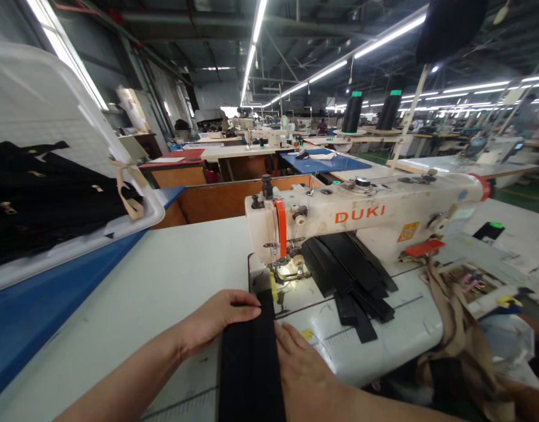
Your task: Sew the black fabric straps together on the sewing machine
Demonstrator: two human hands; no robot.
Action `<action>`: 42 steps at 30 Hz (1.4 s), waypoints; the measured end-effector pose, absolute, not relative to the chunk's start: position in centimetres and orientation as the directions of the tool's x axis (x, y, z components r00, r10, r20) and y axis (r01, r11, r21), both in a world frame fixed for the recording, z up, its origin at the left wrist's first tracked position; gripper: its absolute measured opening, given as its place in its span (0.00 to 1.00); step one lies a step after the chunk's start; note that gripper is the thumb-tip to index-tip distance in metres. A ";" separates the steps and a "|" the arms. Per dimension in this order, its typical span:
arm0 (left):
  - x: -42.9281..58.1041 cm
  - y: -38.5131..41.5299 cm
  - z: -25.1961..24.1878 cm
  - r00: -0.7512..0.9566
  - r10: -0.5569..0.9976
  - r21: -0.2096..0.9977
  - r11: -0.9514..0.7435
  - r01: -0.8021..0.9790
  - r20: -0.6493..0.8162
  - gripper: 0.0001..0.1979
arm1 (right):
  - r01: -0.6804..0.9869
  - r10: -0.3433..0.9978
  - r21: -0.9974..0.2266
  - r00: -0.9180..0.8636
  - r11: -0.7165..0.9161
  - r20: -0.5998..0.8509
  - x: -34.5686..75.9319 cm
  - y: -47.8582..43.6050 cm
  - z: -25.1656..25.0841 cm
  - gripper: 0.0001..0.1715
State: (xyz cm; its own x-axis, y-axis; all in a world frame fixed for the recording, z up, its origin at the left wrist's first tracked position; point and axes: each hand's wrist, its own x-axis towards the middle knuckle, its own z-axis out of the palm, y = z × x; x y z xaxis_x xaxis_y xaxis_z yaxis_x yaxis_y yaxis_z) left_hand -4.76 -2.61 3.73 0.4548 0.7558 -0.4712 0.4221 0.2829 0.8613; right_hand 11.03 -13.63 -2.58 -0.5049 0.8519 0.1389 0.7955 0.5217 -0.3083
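While lying flat on desk (155,281), one black fabric strip (251,357) pinned between two hands. Left hand (216,319): fingers (247,300) spread flat over strip's left edge, gripping nothing. Right hand (302,366): flat against strip's right edge, open. Beyond: one sewing machine (366,220), pile of black strips (352,272) under arm. Two black thread cones (370,110) behind.

The only readable text is "DUKI", in orange capitals on the white sewing machine (366,220), right of the frame's centre.

matt black cloth strip (251,363), glossy white table (163,281)
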 end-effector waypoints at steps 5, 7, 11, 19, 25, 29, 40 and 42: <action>-3.6 -1.2 3.4 0.460 0.782 0.786 0.062 0.615 -0.421 0.16 | 0.793 0.826 -0.254 -0.488 0.554 0.281 11.0 -13.5 -4.3 0.35; -3.4 -0.8 3.3 0.462 0.793 0.758 0.000 0.653 -0.397 0.15 | 0.787 0.825 -0.257 -0.505 0.561 0.255 11.2 -13.4 -4.3 0.34; -2.9 -0.4 3.2 0.454 0.822 0.685 -0.111 0.720 -0.343 0.13 | 0.761 0.818 -0.300 -0.542 0.575 0.193 11.5 -13.1 -3.5 0.31; -2.4 -0.4 3.0 0.434 0.851 0.574 -0.205 0.793 -0.297 0.09 | 0.765 0.775 -0.191 -0.542 0.615 0.324 11.3 -13.3 -4.6 0.33; -2.4 -0.5 2.6 0.386 0.876 0.558 -0.172 0.811 -0.290 0.08 | 0.759 0.696 -0.062 -0.556 0.648 0.455 12.1 -14.3 -7.4 0.28; -2.2 -0.6 2.6 0.356 0.886 0.549 -0.146 0.823 -0.297 0.07 | 0.738 0.659 -0.049 -0.569 0.673 0.491 13.0 -14.8 -7.4 0.23; -1.5 -0.7 3.1 0.305 0.901 0.501 -0.120 0.857 -0.307 0.04 | 0.640 0.609 -0.080 -0.676 0.764 0.414 14.7 -14.3 -5.4 0.17; -1.5 -0.7 3.1 0.303 0.901 0.498 -0.117 0.859 -0.311 0.04 | 0.618 0.573 -0.029 -0.709 0.786 0.412 15.1 -14.4 -5.0 0.16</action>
